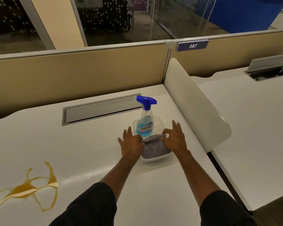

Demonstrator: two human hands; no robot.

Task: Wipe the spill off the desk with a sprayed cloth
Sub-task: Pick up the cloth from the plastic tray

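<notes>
A grey cloth [154,148] lies in a clear plastic tray [157,159] on the white desk [91,154]. My left hand [131,143] pinches the cloth's far left corner between thumb and forefinger, other fingers spread. My right hand [174,137] pinches the far right corner the same way. A clear spray bottle [145,122] with blue liquid and a blue trigger head stands upright in the tray's far end, just beyond the cloth. An amber spill [31,186] spreads in streaks over the desk's near left part.
A grey cable hatch [101,109] is set into the desk behind the tray. A white curved divider [196,103] stands along the desk's right edge, with another desk [252,119] beyond it. A beige partition [72,69] closes the back.
</notes>
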